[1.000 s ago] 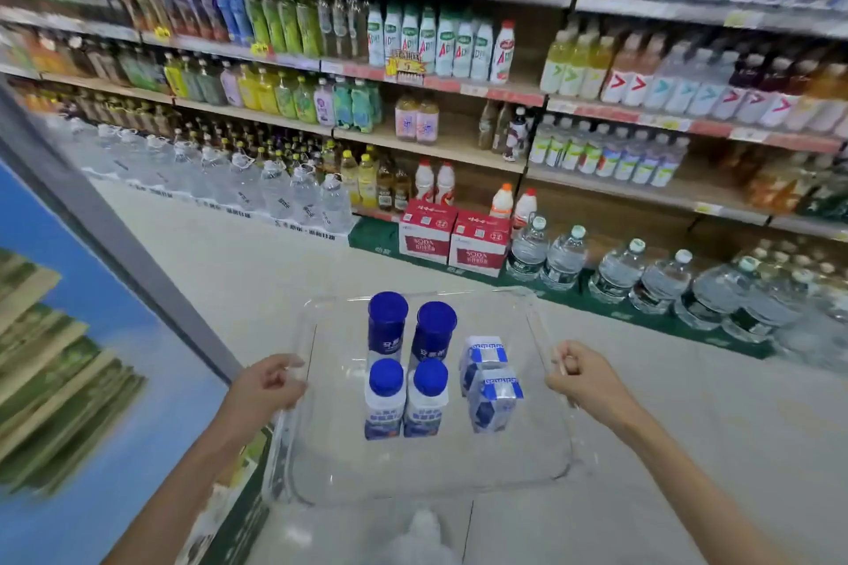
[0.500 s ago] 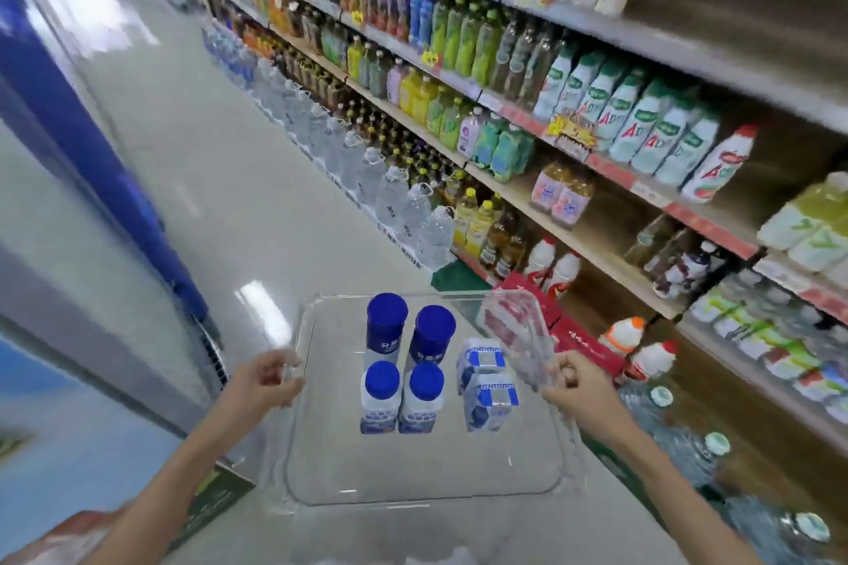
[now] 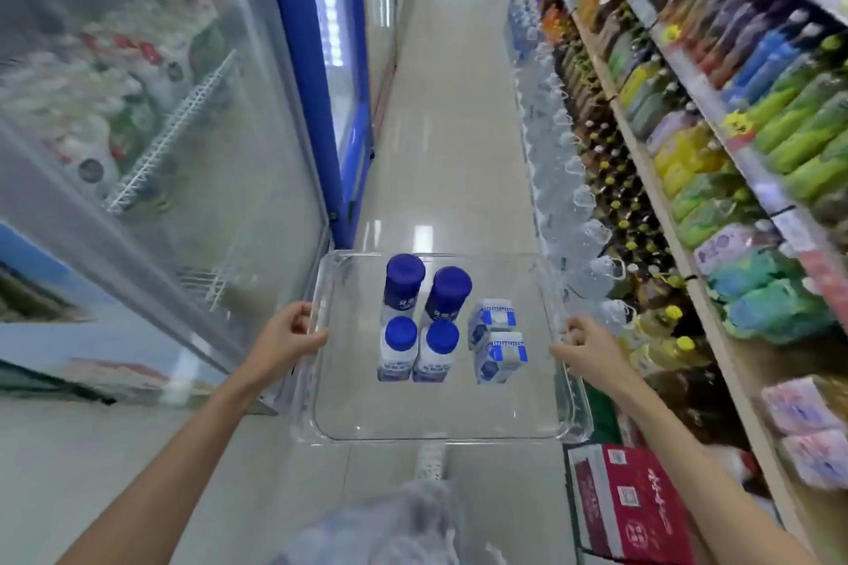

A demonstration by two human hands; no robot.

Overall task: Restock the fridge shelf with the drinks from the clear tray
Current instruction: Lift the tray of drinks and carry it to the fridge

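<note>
I carry a clear tray [image 3: 440, 422] level in front of me. My left hand [image 3: 289, 337] grips its left rim and my right hand [image 3: 589, 344] grips its right rim. On the tray stand two dark blue bottles [image 3: 404, 284], two white bottles with blue caps [image 3: 399, 351] in front of them, and two small blue-and-white cartons [image 3: 498, 337] to their right. A glass-door fridge [image 3: 151, 128] with wire shelves and blurred drinks inside runs along my left; its door looks closed.
A store aisle with a glossy floor [image 3: 440, 128] stretches ahead. Shelves of bottled drinks [image 3: 716, 115] line the right side, with large water jugs [image 3: 592, 239] on the floor. A red carton box [image 3: 628, 505] sits at lower right. A blue fridge frame [image 3: 312, 73] stands ahead left.
My view has swung left, from facing the drink shelves to looking down the aisle with the fridge at my left. Both hands keep holding the tray; the drinks on it have not shifted.
</note>
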